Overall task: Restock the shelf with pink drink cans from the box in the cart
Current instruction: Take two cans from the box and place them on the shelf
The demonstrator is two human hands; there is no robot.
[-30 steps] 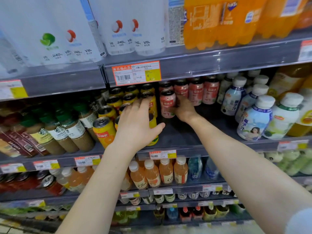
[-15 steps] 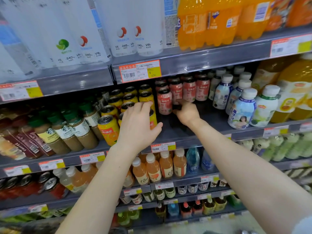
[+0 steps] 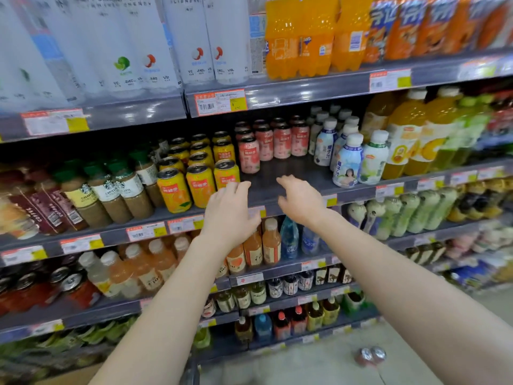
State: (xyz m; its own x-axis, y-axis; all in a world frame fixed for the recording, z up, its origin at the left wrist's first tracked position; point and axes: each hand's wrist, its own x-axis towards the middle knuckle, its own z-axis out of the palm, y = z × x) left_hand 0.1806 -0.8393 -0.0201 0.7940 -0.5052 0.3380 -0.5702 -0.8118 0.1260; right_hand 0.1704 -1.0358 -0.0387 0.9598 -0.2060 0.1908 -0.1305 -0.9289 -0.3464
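Observation:
Several pink drink cans [image 3: 273,143] stand in rows on the dark middle shelf [image 3: 294,173], with one front can [image 3: 249,158] nearest the yellow cans. My left hand [image 3: 230,215] hovers in front of the shelf edge with relaxed fingers, holding nothing. My right hand [image 3: 301,200] is beside it, fingers loosely bent and empty, in front of the bare patch of shelf before the pink cans. Two more pink cans [image 3: 370,355] lie low at the bottom right, seen from above and blurred. The box and cart are hardly visible.
Yellow orange-drink cans [image 3: 198,176] stand left of the pink ones, and white bottles [image 3: 347,159] stand to the right. Coffee bottles [image 3: 116,190] fill the left. Large bottles sit on the upper shelf [image 3: 305,90]. Small juice bottles [image 3: 261,245] line the shelf below.
Both hands have pulled back out of the shelf toward me. The left hand has left the yellow cans, and the right hand has left the pink cans. The view has drawn back.

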